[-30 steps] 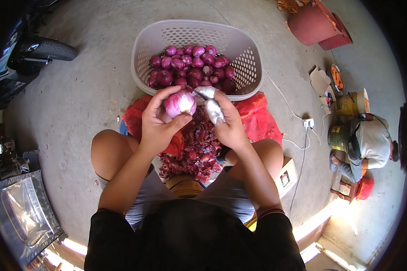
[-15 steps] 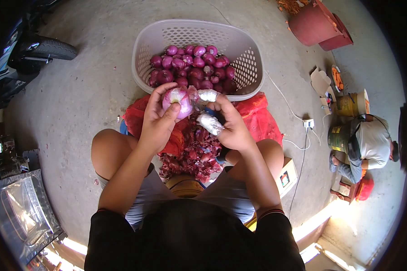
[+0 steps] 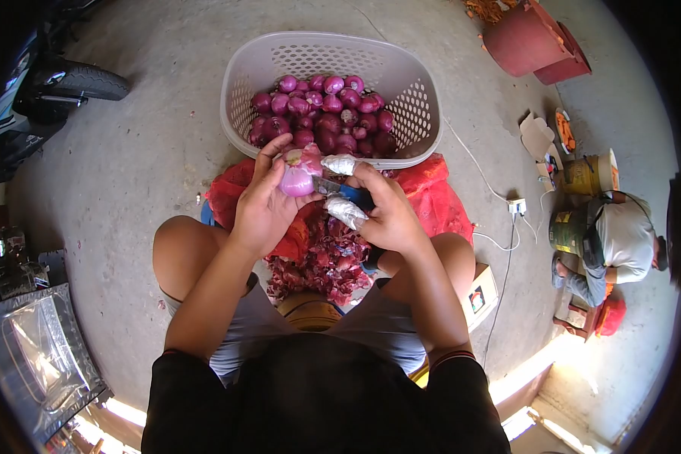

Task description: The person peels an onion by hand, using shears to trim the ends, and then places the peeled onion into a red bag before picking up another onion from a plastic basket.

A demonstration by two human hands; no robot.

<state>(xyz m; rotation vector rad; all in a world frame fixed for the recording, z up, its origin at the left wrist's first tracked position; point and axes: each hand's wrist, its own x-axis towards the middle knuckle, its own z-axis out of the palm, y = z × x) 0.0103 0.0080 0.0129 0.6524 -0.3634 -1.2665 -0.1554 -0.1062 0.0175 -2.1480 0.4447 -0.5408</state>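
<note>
Clamping onion (image 3: 296,181) in left hand (image 3: 265,210), grip closed tight. Pinching knife (image 3: 330,186) in right hand (image 3: 390,216), against onion. Over peel pile (image 3: 327,261), near basket (image 3: 236,82).

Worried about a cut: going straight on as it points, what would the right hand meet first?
Probably the onion in the left hand; the right hand points its knife at it.

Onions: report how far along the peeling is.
Done: a big heap of purple-red onion skins. In hand: left hand grips a pale pink onion, right hand cuts it with a small knife. Remaining: purple onions in the white plastic basket; peeled or not, unclear.
</note>
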